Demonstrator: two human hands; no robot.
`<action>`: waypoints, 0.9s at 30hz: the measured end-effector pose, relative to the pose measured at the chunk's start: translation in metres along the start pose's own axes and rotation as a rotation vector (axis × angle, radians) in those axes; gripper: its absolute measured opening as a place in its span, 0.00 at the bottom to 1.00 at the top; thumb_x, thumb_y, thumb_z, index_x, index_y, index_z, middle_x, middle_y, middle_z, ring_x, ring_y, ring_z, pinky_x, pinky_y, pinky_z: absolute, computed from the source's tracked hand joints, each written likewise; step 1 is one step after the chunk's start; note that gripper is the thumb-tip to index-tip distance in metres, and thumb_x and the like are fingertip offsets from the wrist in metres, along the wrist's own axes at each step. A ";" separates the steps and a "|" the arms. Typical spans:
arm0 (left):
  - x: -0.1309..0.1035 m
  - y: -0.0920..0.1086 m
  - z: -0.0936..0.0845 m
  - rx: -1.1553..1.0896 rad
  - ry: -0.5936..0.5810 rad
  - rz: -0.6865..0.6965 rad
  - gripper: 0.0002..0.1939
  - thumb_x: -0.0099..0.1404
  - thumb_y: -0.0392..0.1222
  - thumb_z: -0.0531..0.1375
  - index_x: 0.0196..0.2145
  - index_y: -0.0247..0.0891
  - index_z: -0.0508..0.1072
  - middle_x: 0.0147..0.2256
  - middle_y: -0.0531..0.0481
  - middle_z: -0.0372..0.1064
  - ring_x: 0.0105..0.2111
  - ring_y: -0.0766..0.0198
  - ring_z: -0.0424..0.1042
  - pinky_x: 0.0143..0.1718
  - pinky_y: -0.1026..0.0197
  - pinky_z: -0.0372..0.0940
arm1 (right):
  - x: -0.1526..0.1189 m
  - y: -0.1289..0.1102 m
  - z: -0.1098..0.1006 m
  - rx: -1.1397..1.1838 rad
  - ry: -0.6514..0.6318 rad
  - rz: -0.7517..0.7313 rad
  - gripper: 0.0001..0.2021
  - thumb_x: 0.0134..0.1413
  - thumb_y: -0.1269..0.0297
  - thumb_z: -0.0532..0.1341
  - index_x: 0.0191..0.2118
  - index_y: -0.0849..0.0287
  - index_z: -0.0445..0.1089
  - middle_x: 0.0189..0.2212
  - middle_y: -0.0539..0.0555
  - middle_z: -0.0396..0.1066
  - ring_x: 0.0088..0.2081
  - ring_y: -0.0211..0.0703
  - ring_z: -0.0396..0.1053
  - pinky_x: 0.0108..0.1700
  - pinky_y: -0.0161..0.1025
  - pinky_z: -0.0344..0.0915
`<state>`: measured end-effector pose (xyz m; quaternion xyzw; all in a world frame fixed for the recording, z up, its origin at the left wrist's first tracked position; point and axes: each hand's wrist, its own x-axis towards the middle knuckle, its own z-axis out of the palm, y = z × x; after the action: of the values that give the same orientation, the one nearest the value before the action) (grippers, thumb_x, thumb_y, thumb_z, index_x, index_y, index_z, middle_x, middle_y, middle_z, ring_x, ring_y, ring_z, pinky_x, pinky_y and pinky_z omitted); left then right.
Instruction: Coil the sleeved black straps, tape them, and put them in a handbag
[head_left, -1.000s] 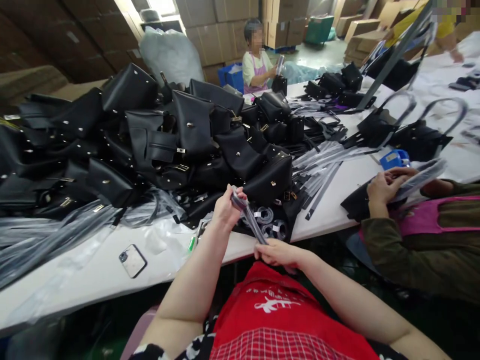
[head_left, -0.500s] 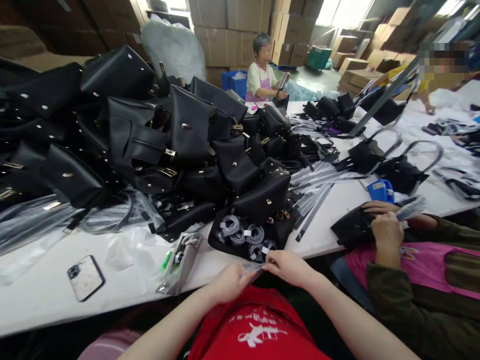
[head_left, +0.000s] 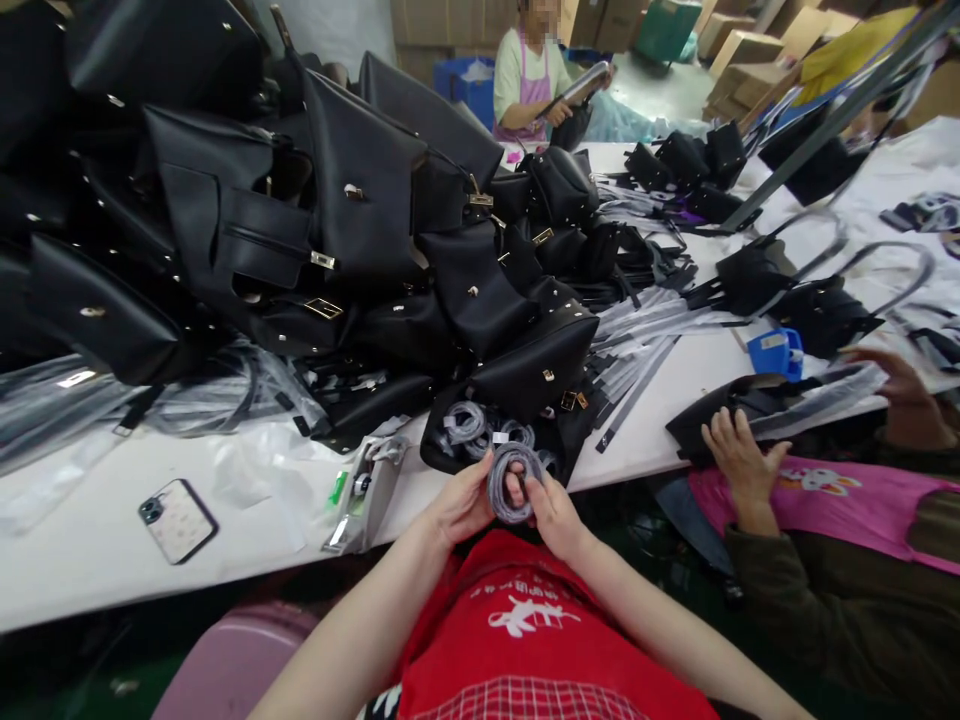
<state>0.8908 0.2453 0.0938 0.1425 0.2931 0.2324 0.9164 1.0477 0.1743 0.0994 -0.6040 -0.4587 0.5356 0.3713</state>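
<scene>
A coiled strap, dark and wrapped in clear plastic, is held in front of my red apron. My left hand grips its left side. On the right side, my right hand has its fingers closed on the same coil, and fingertips show through the ring's middle. Just beyond lies a black bag with several similar wrapped coils on it. Part of that group is hidden behind the held coil.
A heap of black handbags covers the table's left and middle. A tape dispenser and a phone lie at the near left. Plastic-wrapped straps spread to the right. A co-worker's hand rests by a black bag.
The strap between my hands now shows as a round coil, raised slightly. The view has tipped downward. The co-worker at right has moved their hands apart along a plastic-wrapped handle.
</scene>
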 end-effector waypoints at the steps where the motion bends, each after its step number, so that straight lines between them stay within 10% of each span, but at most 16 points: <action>1: -0.002 0.005 -0.003 0.125 0.051 0.035 0.22 0.61 0.56 0.63 0.38 0.31 0.75 0.30 0.47 0.73 0.30 0.63 0.73 0.38 0.60 0.67 | 0.003 -0.006 -0.010 -0.139 -0.054 -0.050 0.26 0.63 0.42 0.48 0.48 0.59 0.68 0.39 0.58 0.72 0.39 0.48 0.69 0.42 0.41 0.65; 7: -0.018 -0.011 0.003 1.021 0.067 0.186 0.21 0.61 0.52 0.62 0.50 0.40 0.73 0.46 0.45 0.74 0.44 0.57 0.72 0.50 0.56 0.64 | -0.001 -0.014 -0.026 -0.639 -0.588 -0.034 0.16 0.59 0.53 0.57 0.43 0.59 0.74 0.41 0.58 0.76 0.41 0.50 0.72 0.44 0.39 0.64; 13: -0.047 -0.060 -0.013 1.064 0.308 0.177 0.15 0.67 0.46 0.53 0.43 0.37 0.75 0.43 0.44 0.75 0.42 0.58 0.73 0.46 0.58 0.66 | -0.024 0.025 -0.002 -0.379 -0.642 0.165 0.22 0.54 0.47 0.61 0.42 0.62 0.75 0.31 0.53 0.75 0.30 0.42 0.69 0.32 0.34 0.62; 22: -0.033 -0.039 -0.020 1.633 0.361 0.025 0.14 0.66 0.45 0.53 0.26 0.40 0.70 0.27 0.48 0.72 0.29 0.60 0.71 0.33 0.62 0.59 | 0.002 0.041 0.020 -0.480 -0.659 0.246 0.16 0.48 0.52 0.65 0.33 0.63 0.74 0.23 0.51 0.69 0.25 0.39 0.64 0.27 0.33 0.59; 24: -0.030 -0.016 -0.033 1.634 0.424 0.013 0.16 0.67 0.49 0.52 0.25 0.40 0.69 0.26 0.47 0.72 0.29 0.59 0.71 0.32 0.62 0.59 | 0.015 0.043 -0.005 -0.404 -0.533 0.237 0.19 0.50 0.49 0.64 0.39 0.61 0.73 0.25 0.51 0.71 0.27 0.40 0.67 0.30 0.35 0.64; 27: -0.022 0.036 -0.061 1.711 0.652 -0.003 0.15 0.69 0.51 0.50 0.40 0.38 0.68 0.36 0.41 0.74 0.38 0.52 0.74 0.38 0.58 0.61 | 0.037 0.058 -0.052 -0.550 0.203 0.171 0.27 0.52 0.47 0.61 0.50 0.63 0.67 0.40 0.61 0.71 0.42 0.51 0.70 0.45 0.46 0.67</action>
<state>0.8255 0.2718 0.0704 0.6997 0.6097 -0.0365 0.3706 1.1088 0.1941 0.0417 -0.7687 -0.4947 0.3576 0.1912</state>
